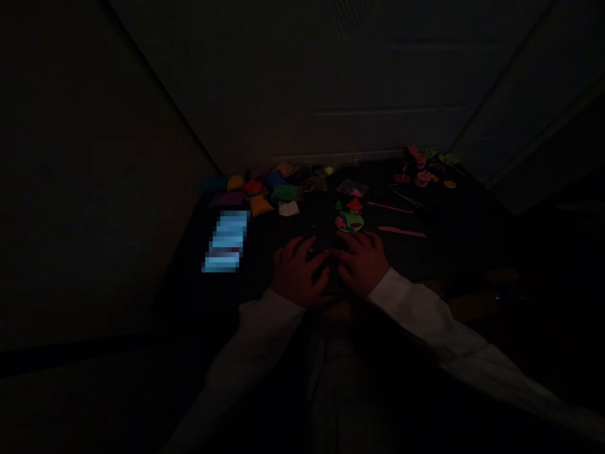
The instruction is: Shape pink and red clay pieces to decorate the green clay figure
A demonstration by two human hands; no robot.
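Observation:
In the dim light, my left hand point(299, 275) rests low over the dark table, fingers bent and apart. Opposite it, my right hand point(363, 263) is also spread, its fingers apart. The two index fingertips nearly meet at a tiny pale bit point(326, 251), too small to name. A small pink speck point(311, 250) lies by my left fingers. Just beyond my right fingertips sits a round green clay piece point(350, 221) with pink and blue details. A red clay cone point(354, 203) stands at its far edge.
Left lies a lit phone point(227, 241), its screen blurred. Bags of coloured clay, including a green bag point(286, 192), line the back. To the right are a pink flat tool point(401, 232), a thin pink stick point(390, 207) and several clay figures point(422, 179). A wall panel point(368, 126) rises behind.

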